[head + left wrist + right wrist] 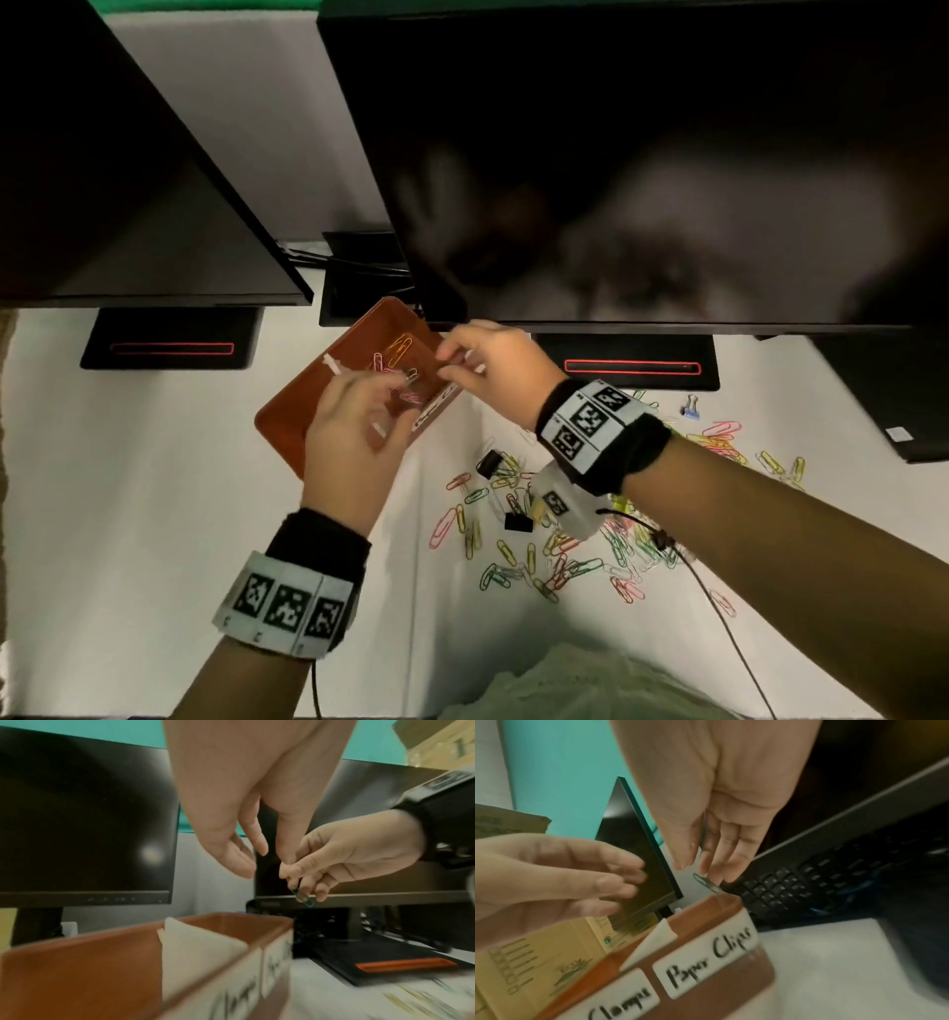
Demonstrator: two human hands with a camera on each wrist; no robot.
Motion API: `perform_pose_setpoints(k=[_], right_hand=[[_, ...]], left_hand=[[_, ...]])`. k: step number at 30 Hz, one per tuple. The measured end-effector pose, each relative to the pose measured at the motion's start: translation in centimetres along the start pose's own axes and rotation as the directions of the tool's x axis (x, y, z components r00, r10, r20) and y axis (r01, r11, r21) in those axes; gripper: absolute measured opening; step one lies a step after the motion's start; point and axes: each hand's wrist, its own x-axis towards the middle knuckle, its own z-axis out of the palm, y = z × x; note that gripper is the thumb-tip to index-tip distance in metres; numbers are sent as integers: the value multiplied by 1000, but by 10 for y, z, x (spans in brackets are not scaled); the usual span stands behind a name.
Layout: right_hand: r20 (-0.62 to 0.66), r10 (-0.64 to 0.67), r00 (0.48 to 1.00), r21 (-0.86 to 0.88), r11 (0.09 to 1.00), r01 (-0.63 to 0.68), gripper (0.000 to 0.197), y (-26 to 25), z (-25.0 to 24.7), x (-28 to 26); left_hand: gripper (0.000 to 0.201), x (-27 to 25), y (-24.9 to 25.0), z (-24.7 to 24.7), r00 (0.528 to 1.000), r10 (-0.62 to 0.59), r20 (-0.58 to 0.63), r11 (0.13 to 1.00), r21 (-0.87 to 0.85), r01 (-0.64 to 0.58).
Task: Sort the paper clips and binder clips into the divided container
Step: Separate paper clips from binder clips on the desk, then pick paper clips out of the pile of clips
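Note:
A brown divided container (285, 414) stands on the white table under the monitors, split by a white divider (195, 949). Its labels read "Clamps" (623, 1004) and "Paper Clips" (706, 959). Several coloured paper clips (395, 354) lie in the far compartment. My right hand (452, 360) pinches a green paper clip (303, 897) above that compartment's corner; the clip (706, 882) hangs below the fingertips. My left hand (395, 383) hovers over the container with relaxed fingers (231, 860), holding nothing. Loose paper clips (539, 560) and black binder clips (517, 522) lie scattered to the right.
Two dark monitors (642, 154) overhang the container, their stands (169, 339) on the table behind. A blue binder clip (690, 407) lies near the right stand. A black cable (719, 606) crosses the table at right. A keyboard (821, 878) sits under the right monitor.

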Motion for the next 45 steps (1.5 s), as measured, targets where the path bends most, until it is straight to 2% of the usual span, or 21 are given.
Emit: perform_pose_setpoints(k=[2,4,7,10,13,16,19,21,25,28,32,35,38,41,43,45], right_hand=[[16,43,999,-46,998,-42,8,20,0,-9],[143,126,982,-170,980,-101,13,42,5,-17],[393,252,884,-328,937,-121,26,62,19,-23],[489,264,831,-384,921,-67,33,68,31,-22],[494,240,836,-413,911,-18,29,68,38,-17],[501,245,830,-427,904,-9,14,71,41,-14],[486,287,825,-434,899,-57,12,77,38,-17],[468,320,824,-427,898,-106,13,81,31,-21],[399,330,855,-368,912,-180,13,89,15,-37],[314,379,870,-353,898,-264,22,96,4,-54],[195,506,840,-330,840,-430,44,108,-7,-68],[181,545,819,-310,822,-479,48,112,-10,-67],[234,518,823,-280,846,-454,38,110,-3,-61],[333,435,837,-295,891,-345,28,100,11,-56],[382,380,842,-311,911,-270,30,97,18,-56],[326,362,873,-327,910,-255,38,95,15,-58]], left_hand=[[29,-18,-5,14,996,13,88,1000,-7,-12],[30,-32,-16,34,975,-49,216,999,4,49],[39,-44,-35,66,906,-177,384,984,101,149],[43,-47,-47,89,877,-222,426,967,212,142],[37,-43,-53,99,864,-237,445,959,250,135],[19,-38,-58,103,875,-225,429,964,228,136],[7,-35,-63,104,872,-244,425,965,198,173],[6,-34,-66,104,868,-246,431,965,195,176],[5,-33,-69,105,865,-210,455,968,224,117],[5,-35,-72,103,866,-183,465,967,245,73],[6,-37,-73,99,891,-132,435,980,195,50],[21,-34,-69,100,881,-115,459,988,145,54],[35,-28,-64,105,856,-73,511,992,128,8],[29,-21,-58,108,841,-60,537,985,166,-35],[22,-19,-56,109,844,-54,533,983,176,-48],[19,-19,-58,109,857,-57,512,984,175,-39]])
